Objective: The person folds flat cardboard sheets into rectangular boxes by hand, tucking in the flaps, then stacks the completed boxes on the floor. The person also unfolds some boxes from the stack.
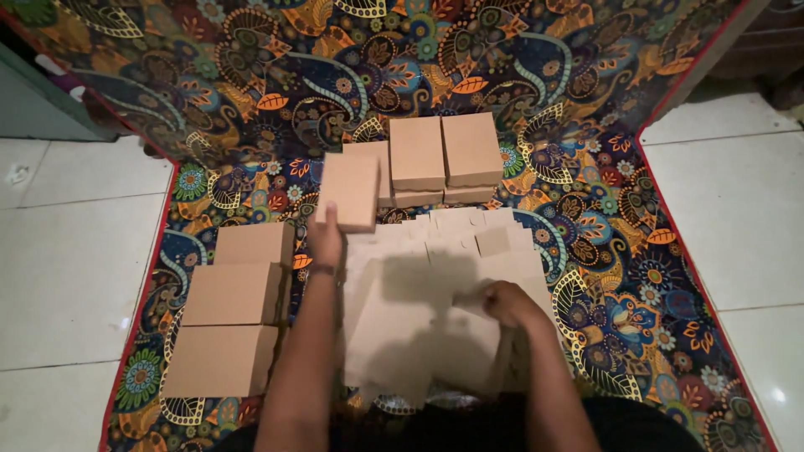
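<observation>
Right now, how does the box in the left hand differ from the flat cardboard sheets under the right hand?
The folded box is assembled and closed; the flat sheets are unfolded cut-outs with tabs showing. The box is lifted off the patterned mat in the left hand; the sheets lie spread in a pile on it, the right hand resting on them. The box looks darker brown, the sheets paler. Both are plain cardboard.

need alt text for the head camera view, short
A person's left hand holds a closed brown cardboard box above a patterned floor mat, while the right hand rests on a pile of flat unfolded box blanks. Finished boxes sit stacked nearby.
</observation>
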